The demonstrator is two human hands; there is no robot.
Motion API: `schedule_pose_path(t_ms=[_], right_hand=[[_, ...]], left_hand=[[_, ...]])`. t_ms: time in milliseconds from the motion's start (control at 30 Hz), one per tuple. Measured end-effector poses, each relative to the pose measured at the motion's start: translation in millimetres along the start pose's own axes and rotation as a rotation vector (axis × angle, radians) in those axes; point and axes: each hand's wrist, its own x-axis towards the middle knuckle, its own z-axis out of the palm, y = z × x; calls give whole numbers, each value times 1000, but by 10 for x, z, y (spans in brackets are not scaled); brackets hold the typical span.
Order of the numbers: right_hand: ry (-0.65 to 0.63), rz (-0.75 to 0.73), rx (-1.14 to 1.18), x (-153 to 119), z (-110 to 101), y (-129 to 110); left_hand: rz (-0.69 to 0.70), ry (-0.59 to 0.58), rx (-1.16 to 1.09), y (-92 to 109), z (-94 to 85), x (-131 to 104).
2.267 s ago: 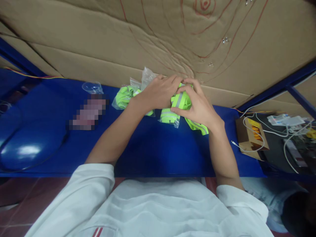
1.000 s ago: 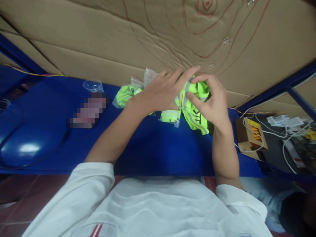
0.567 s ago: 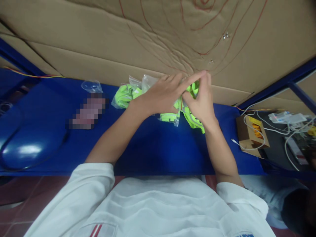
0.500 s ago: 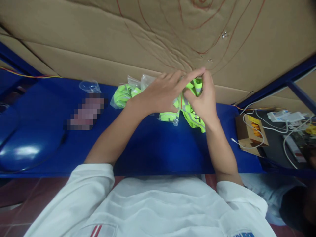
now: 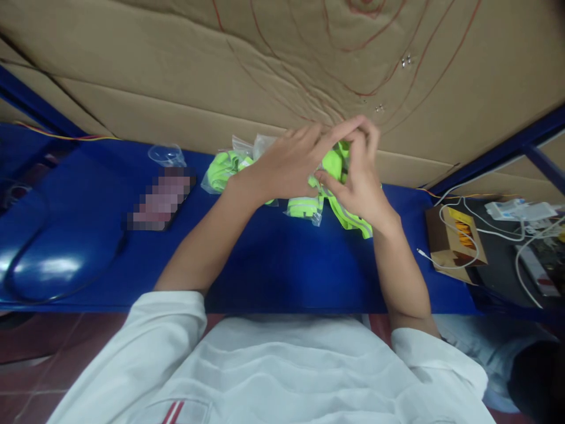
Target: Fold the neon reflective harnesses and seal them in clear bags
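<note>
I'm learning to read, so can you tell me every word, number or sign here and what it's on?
No word or number can be read.
Yellow label on the small box: too small to read.
Orange things in it: marks too blurred.
Bagged green bundle: dark marks, too small.
Shirt patch: red stripes, no letters showing.
Cardboard wall: red lines, no words.

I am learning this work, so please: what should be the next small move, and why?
Perhaps the right hand should gather in the bright green fabric band with grey stripes, because its end sticks out below the bunched part near the left hand.
</note>
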Motion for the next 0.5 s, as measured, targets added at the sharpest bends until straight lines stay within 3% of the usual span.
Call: schedule_pose_path(t_ms=[167,267,367,500], right_hand=[[-9,55,-30,31,-155,-92],[-38,-1,14,24,-113,-154],[-9,-42,23,-4,49,-164],[155,105,-63,-21,206,-195]], left_hand=[[12,26,-76,9,-189,-39],[-32,2,-113,19,-282,-91],[-28,-31,-112,52,-232,-88],[18,19,-122,59,-118,-26]])
